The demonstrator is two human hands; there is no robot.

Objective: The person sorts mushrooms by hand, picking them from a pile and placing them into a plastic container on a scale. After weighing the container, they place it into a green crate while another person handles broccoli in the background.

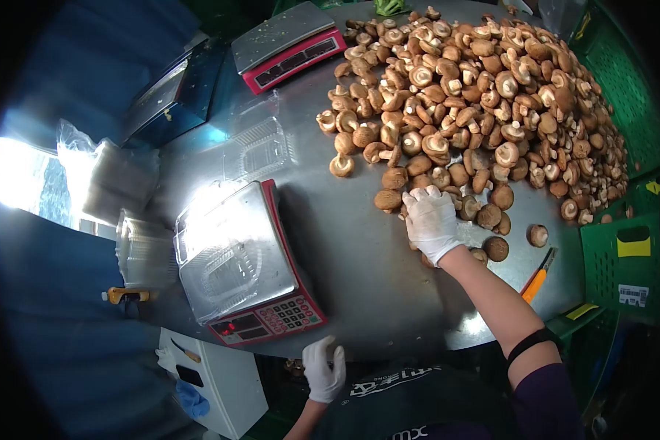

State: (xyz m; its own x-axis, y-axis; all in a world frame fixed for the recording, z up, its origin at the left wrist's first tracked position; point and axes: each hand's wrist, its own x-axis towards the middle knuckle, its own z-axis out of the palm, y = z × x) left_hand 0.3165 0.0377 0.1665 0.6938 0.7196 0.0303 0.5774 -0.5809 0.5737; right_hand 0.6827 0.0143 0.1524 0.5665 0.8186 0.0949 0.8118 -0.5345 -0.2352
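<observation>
My right hand [431, 222], in a white glove, reaches onto the near edge of a large pile of brown mushrooms [447, 95]. Its fingers are bent down over the mushrooms; what lies under them is hidden. My left hand [324, 370], also gloved in white, is at the table's front edge with thumb and fingers apart and nothing in it. Left of centre, a clear plastic tray [231, 271] lies on the metal plate of a red scale [271, 323]. A few loose mushrooms [496, 248] lie around my right wrist.
A second red scale [293, 62] stands at the back, with another clear tray [260, 147] nearer. Stacked trays [143, 249] are at the left. An orange-handled knife [537, 282] lies at the right, beside green crates [620, 257]. Below left is a white box [227, 385].
</observation>
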